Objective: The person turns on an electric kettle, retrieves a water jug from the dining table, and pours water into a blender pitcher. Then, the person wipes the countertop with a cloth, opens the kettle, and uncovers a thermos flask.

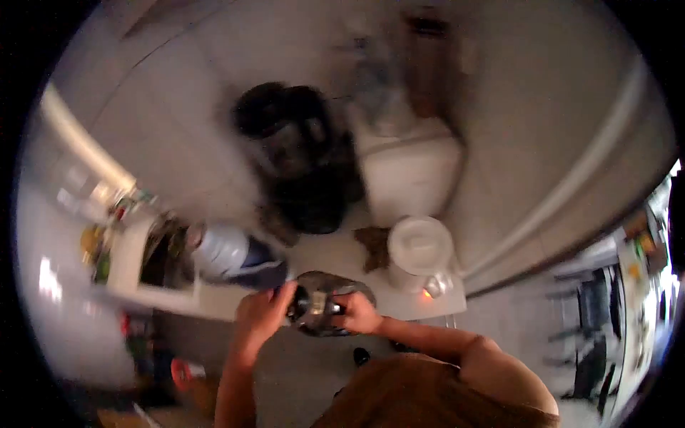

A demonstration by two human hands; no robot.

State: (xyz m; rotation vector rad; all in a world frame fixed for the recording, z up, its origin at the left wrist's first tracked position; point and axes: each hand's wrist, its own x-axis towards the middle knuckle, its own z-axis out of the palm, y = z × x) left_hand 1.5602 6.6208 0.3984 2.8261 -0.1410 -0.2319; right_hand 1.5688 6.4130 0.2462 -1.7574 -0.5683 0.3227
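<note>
Stands at a pale counter [327, 255], wearing a brown top [428, 392]. Holds a dark, shiny jug [317, 303] right at the front edge of the counter, in front of the body and between the two hands. Wraps the right hand [360, 314] around the handle side of the jug, with fingers bent in close and gripping. Puts the left hand [265, 314] on the other end of the jug, with the thumb side touching the dark part there. Too blurry to say how far those left fingers bend, or how tight they press. Hard to say, too, if the jug rests on the counter or is lifted a little.

Just past the left hand, near the jug, a big white and dark blue bottle [232, 255]. Farther back, a big black kitchen machine [292, 143]. To the right of the jug, a white tub with a lid [421, 242], with a small shiny thing [440, 285] and an orange glow in front. Beside the tub, a brown patch [373, 246]. Behind the tub, a white box [410, 167]. Far off to the right, dark chairs [592, 307].
</note>
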